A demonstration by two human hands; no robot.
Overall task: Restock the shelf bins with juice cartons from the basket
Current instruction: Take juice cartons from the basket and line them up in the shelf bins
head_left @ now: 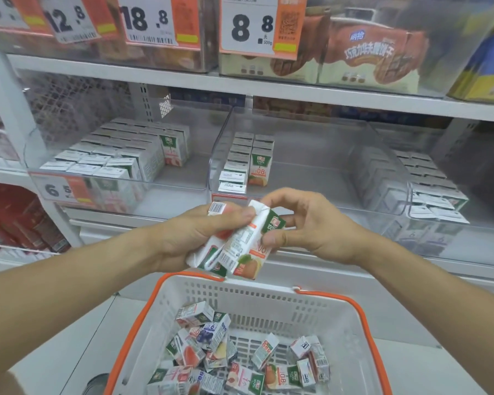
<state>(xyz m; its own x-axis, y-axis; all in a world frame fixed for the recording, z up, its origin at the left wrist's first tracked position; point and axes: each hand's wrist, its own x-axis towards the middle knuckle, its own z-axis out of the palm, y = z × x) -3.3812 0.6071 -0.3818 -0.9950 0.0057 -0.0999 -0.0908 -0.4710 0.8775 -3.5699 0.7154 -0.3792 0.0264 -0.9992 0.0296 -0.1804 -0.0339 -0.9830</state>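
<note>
My left hand (194,235) grips a clutch of small juice cartons (211,256) above the basket. My right hand (305,223) pinches one orange-fruit carton (247,252) of that clutch between thumb and fingers. Below them stands a white basket (351,334) with orange handles, holding several loose cartons (240,363). On the shelf ahead, the left clear bin (180,178) is mostly filled with rows of cartons. The middle bin (305,172) holds two short rows of orange cartons (247,161) at its left side. The right bin (411,178) holds several rows.
A white shelf board (240,84) runs just above the bins, with price tags (248,24) and biscuit boxes (368,52) on it. A price label (60,189) hangs on the left bin's front. Red packs (17,220) fill a lower shelf at the left.
</note>
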